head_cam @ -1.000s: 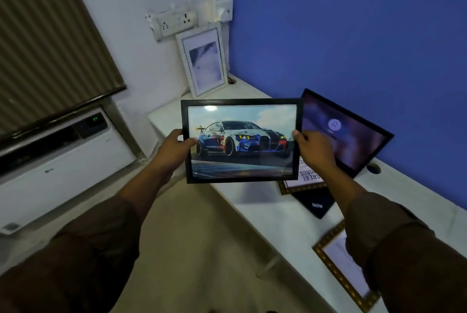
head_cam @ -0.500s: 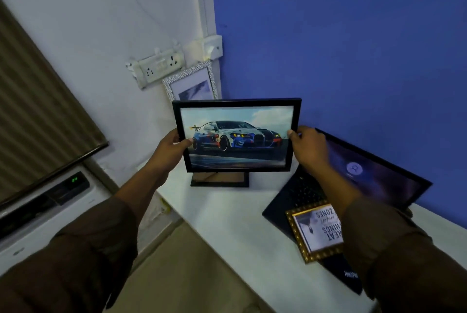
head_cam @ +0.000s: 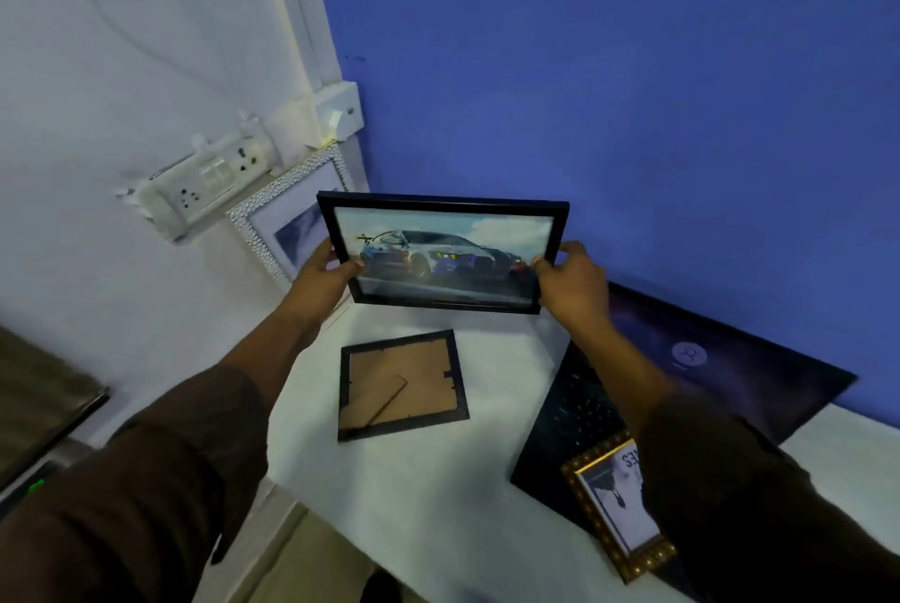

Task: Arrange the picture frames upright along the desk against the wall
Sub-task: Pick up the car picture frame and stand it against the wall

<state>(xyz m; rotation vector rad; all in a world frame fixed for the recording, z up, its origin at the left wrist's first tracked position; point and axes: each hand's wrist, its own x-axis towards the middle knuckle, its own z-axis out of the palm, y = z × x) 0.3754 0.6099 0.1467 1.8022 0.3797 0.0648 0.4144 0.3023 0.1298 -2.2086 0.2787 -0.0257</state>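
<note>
I hold a black frame with a car picture (head_cam: 445, 252) upright above the white desk (head_cam: 438, 481), close to the blue wall. My left hand (head_cam: 324, 278) grips its left edge and my right hand (head_cam: 567, 283) grips its right edge. Behind it a silver-textured frame (head_cam: 285, 222) leans upright in the corner against the white wall. A black frame (head_cam: 402, 386) lies face down on the desk, its brown backing showing. A gold frame (head_cam: 621, 510) rests flat on the laptop keyboard, partly hidden by my right sleeve.
An open black laptop (head_cam: 721, 364) sits on the desk to the right, its screen leaning back toward the blue wall. A white socket strip (head_cam: 209, 181) and a switch box (head_cam: 338, 110) are mounted on the white wall above the corner. The desk's front edge drops to the floor.
The car frame has moved forward and up toward the corner, held by both hands. My view has shifted down, bringing the face-down black frame fully into sight.
</note>
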